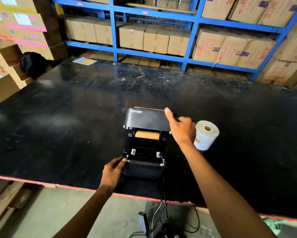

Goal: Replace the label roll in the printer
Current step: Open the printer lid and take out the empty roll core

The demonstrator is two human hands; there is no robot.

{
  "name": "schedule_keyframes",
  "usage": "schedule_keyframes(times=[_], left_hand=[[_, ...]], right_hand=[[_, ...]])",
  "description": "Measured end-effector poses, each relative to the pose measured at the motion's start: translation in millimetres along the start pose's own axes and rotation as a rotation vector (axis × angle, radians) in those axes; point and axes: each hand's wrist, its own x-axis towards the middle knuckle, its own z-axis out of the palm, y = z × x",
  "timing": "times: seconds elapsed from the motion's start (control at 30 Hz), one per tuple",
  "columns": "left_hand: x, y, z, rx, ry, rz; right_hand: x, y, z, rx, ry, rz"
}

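Note:
A black label printer (143, 169) sits near the front edge of the black table (58, 117), its lid (146, 119) raised upright. Inside lies a bare brown cardboard core (147, 135). My left hand (113, 170) grips the printer's front left corner. My right hand (180, 126) holds the lid's right edge, thumb up against the lid's top corner. A full white label roll (206, 134) stands on end on the table just right of the printer, partly behind my right wrist.
Cables (161, 212) hang from the printer over the table's red front edge toward a black adapter (143, 220) on the floor. A coloured sticker sheet (84, 61) lies at the far left. A person's head (34, 64) shows beyond the table's left corner. Blue racks (192, 35) hold cartons.

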Motion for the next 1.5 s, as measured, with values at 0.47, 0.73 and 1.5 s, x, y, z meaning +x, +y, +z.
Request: schedule_keyframes(times=[0.47,0.73,1.5], left_hand=[[2.5,18.3,-7.2,0.007,-0.09,-0.014],[3.3,19.0,-12.7,0.04,-0.086,-0.031],[75.7,95.9,40.9,0.244,0.044,0.375]], right_hand=[[88.9,-29.3,14.4,0.15,-0.017,-0.094],[88.7,7.8,28.7,0.471,-0.056,-0.213],[35.5,64.6,58.1,0.299,-0.334,-0.365]])
